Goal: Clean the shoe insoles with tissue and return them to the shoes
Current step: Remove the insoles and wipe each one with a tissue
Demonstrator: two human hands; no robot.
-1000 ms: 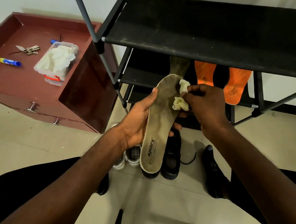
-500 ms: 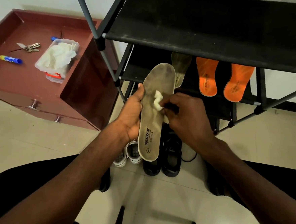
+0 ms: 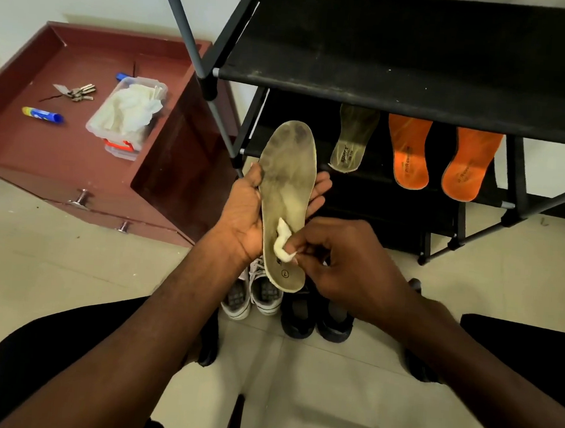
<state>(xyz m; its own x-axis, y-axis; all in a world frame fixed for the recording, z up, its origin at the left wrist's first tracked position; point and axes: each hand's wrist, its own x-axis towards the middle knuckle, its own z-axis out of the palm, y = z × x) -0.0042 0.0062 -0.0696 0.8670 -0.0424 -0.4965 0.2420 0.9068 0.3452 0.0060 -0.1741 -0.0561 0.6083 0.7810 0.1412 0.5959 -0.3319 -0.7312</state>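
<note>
Near floor: white sneakers (image 3: 252, 295) and black shoes (image 3: 315, 319), waiting for insoles. Above them, right hand (image 3: 347, 268) pinches small crumpled white tissue wad (image 3: 284, 244) against heel end of grubby grey-beige foam insole (image 3: 287, 200) — wiping. Left hand (image 3: 246, 211) cups insole from beneath, bracing it face-up. Farther right, on black fabric rack shelf (image 3: 403, 48)'s lower tier: matching grey insole (image 3: 355, 138), two orange insoles (image 3: 444, 158) — probably queued.

open floor (image 3: 53, 274) lies left of the hands, but white sneakers (image 3: 252, 292) and black shoes (image 3: 317, 316) crowd below, shoe rack (image 3: 386, 54) blocking ahead.
</note>
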